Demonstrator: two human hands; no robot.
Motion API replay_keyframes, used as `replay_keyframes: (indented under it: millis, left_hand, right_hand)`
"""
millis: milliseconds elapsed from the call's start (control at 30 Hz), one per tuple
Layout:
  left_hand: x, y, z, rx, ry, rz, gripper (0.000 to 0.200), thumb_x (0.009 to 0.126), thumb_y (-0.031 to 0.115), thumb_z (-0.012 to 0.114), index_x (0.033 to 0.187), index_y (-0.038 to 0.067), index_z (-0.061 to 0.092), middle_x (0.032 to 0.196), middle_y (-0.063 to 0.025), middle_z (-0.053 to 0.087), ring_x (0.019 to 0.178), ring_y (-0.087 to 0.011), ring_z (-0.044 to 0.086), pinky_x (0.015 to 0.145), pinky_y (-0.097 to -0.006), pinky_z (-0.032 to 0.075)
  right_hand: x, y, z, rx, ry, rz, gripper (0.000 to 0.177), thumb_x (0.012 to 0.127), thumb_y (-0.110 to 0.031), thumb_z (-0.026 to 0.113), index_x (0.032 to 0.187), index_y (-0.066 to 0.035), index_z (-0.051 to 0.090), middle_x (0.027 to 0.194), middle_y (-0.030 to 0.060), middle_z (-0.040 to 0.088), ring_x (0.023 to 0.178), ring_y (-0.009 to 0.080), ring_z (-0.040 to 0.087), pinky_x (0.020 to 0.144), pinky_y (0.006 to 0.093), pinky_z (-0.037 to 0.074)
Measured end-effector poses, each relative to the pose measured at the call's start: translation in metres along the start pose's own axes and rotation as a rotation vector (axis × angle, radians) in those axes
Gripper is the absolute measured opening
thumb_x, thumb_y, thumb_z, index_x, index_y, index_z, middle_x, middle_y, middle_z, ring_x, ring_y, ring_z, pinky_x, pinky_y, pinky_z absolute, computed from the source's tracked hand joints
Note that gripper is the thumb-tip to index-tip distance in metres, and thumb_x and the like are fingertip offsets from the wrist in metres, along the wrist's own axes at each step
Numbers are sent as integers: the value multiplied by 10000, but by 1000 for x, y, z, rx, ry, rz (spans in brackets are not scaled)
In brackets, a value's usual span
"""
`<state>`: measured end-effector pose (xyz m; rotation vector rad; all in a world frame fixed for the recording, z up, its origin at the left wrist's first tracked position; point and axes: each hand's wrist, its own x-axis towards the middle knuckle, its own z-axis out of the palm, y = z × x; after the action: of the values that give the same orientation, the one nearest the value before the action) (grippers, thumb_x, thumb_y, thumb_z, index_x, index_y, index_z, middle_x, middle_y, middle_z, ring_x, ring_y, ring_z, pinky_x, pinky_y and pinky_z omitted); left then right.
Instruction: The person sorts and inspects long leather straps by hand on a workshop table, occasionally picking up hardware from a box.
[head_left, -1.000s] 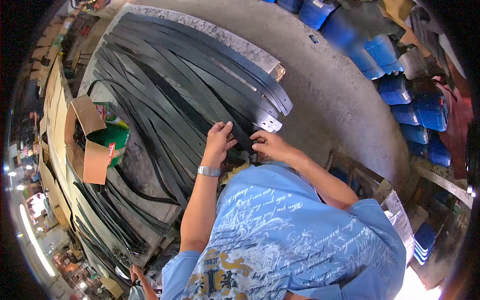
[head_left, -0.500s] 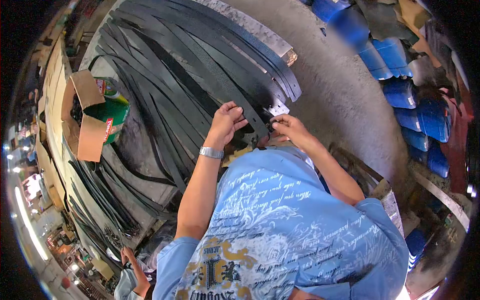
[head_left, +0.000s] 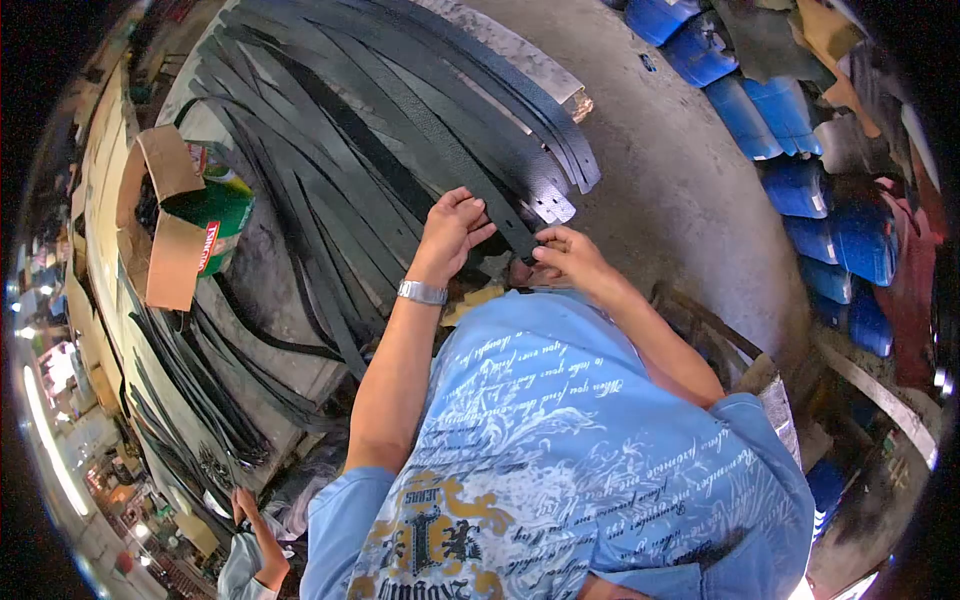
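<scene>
A dark leather strap [head_left: 508,222] with small holes near its end lies between my hands. My left hand [head_left: 455,235], a metal watch on its wrist, has its fingers curled closed at the strap's left edge. At the strap's end, the thumb and fingers of my right hand [head_left: 572,258] are pinched together on it. Many more black straps [head_left: 380,130] spread in overlapping rows across the work table, running away from me. Just beyond my right hand, the pale, shiny end of another strap [head_left: 552,203] shows.
An open cardboard box [head_left: 172,275] with a green and red printed pack [head_left: 222,228] stands left on the table. Blue bundles [head_left: 795,190] lie along the right side past the concrete floor [head_left: 680,150]. Another person's hand [head_left: 245,508] shows at lower left.
Both hands have shifted slightly upward in view with the strap. More of the strap's end now shows between them. At lower left, the other person's arm has moved a little.
</scene>
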<state>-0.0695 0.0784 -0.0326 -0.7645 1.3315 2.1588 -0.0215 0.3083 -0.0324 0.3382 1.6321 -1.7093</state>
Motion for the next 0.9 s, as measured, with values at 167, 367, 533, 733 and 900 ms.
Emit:
replay_keyframes:
  millis: [167,367,533,733,900]
  left_hand:
    - [0,3,24,40,57,54,389,926,70,618,1270,27,441,951,-19,544,827,-139,573,815,-395,573]
    - [10,-6,31,-34,29,53,385,928,76,615,1270,41,442,937,-12,541,817,-142,573,820,-392,565]
    - [2,0,32,-17,31,43,297,948,112,606,1204,29,480,973,-18,585,861,-121,589,826,-348,548]
    - [-14,-10,24,114,-100,4,445,913,146,682,1281,11,472,1039,-54,631,905,-139,624,781,-305,534]
    - [-20,-15,29,66,-63,49,560,894,88,691,1359,-25,399,1075,-87,646,940,-157,641,822,-302,548]
  right_hand:
    - [5,-2,-6,19,49,-36,415,898,-238,680,1219,-6,556,1033,86,651,869,158,647,698,274,514]
    - [6,-13,-21,-2,30,-59,375,906,-257,673,1173,-12,574,987,70,656,848,136,631,711,284,494]
    - [23,-26,-7,-81,104,-115,395,901,-268,686,1172,2,590,1045,100,651,942,144,616,764,274,486]
    - [55,-38,0,-223,76,-270,393,896,-248,690,1174,18,611,1103,74,644,1003,134,578,847,269,452]
    - [26,-58,6,-147,102,-148,422,904,-244,665,1232,13,599,960,-1,591,885,98,553,719,284,474]
